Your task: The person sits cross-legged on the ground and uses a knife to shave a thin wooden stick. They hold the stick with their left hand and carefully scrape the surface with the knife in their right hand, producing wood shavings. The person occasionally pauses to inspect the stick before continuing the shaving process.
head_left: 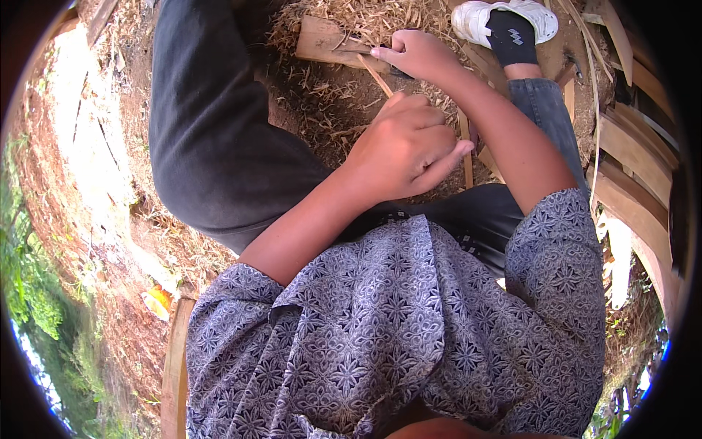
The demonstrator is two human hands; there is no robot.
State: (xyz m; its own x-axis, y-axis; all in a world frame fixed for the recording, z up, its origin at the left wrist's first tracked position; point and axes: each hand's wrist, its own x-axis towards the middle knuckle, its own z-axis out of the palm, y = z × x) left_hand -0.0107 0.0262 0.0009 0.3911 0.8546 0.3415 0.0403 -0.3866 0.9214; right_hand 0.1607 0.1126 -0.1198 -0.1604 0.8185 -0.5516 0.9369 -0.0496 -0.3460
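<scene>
My left hand (409, 146) is closed in a fist around the lower end of a thin wooden strip (375, 76), which slants up and away to the left. Just beyond it, my right hand (424, 55) is curled, with its thumb stretched toward the strip's far tip. Under those fingers shows the dark part of a tool, apparently a knife (398, 72); most of it is hidden by the hand. Behind the strip's tip lies a flat wooden board (319, 39) on the ground.
Curly wood shavings (380, 16) cover the ground between my legs. A foot in a white shoe (474, 22) and black sock rests at the upper right. Long wooden slats (635, 146) are piled on the right; another plank (175, 366) lies at lower left.
</scene>
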